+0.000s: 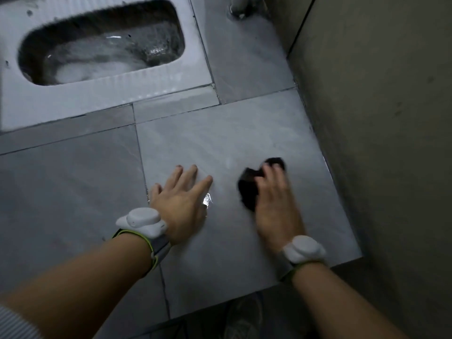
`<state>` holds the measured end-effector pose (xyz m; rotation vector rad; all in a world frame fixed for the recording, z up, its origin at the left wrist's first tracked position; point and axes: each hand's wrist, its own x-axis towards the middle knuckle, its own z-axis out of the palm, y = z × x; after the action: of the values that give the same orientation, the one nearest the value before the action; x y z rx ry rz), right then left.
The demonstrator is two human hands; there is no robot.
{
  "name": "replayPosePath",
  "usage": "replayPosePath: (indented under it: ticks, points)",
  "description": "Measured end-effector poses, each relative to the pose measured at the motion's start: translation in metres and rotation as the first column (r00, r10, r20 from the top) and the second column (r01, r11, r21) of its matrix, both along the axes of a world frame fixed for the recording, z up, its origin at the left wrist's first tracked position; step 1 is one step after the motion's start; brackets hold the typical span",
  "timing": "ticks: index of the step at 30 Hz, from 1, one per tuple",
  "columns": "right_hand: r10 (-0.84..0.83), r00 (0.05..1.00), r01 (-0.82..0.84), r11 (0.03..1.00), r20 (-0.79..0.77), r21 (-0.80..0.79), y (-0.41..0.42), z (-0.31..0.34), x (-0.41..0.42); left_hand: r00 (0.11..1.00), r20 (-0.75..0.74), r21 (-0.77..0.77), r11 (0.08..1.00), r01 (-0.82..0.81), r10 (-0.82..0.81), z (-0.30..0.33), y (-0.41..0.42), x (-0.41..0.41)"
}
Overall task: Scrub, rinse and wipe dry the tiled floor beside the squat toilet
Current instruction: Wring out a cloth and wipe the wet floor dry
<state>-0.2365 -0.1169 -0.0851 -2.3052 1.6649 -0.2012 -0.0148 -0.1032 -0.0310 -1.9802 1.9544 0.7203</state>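
Your right hand, blurred, presses a dark cloth to the grey tiled floor, fingers curled over its top, near the wall on your right. Your left hand lies flat on the same tile just beside it, fingers straight and spread wide, holding nothing, with a wet glint at its thumb side. A white band sits on each wrist. The squat toilet lies beyond your hands, well apart from them, water in its bowl.
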Motion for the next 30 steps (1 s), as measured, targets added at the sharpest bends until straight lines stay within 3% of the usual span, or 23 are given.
replayPosePath:
  ticks: [4,9,12,14,15,19,23,26,30]
  points:
    - [-0.179,0.978,0.181,0.984,-0.106,0.003,0.006,0.008,-0.072,1.000,-0.008,-0.094,0.996,-0.011,0.010,-0.015,0.013,-0.003]
    - [-0.510,0.853,0.514,0.858,-0.114,0.004,0.019,0.015,-0.014,0.997,-0.073,-0.012,0.999,0.032,-0.033,-0.016,0.013,0.008]
    - [-0.299,0.950,0.301,0.954,-0.093,0.008,0.065,0.015,0.005,0.992,-0.095,-0.014,0.997,0.078,-0.079,-0.008,0.020,0.016]
    - [-0.114,0.989,0.114,0.993,-0.091,-0.010,0.086,0.012,-0.031,0.993,-0.078,-0.031,0.996,0.085,-0.087,-0.006,0.024,0.018]
    - [-0.098,0.988,0.094,0.995,-0.115,-0.038,0.091,0.012,-0.055,0.994,-0.074,-0.035,0.996,0.079,-0.081,-0.008,0.025,0.017]
    - [-0.382,0.912,0.364,0.922,-0.148,-0.134,0.097,0.011,-0.093,0.996,-0.054,-0.087,0.994,0.067,-0.072,-0.020,0.033,0.011]
    - [-0.536,0.842,0.518,0.836,-0.064,-0.181,0.045,0.001,-0.046,0.994,-0.024,-0.133,0.986,0.100,-0.104,-0.025,0.033,0.016]
    - [-0.472,0.880,0.468,0.880,-0.045,-0.083,-0.046,0.001,-0.014,0.990,-0.057,-0.244,0.963,0.114,-0.131,-0.018,0.014,0.028]
    - [-0.183,0.976,0.185,0.983,-0.115,0.000,-0.138,0.003,0.020,0.993,-0.059,-0.282,0.952,-0.116,0.103,-0.016,-0.022,0.058]
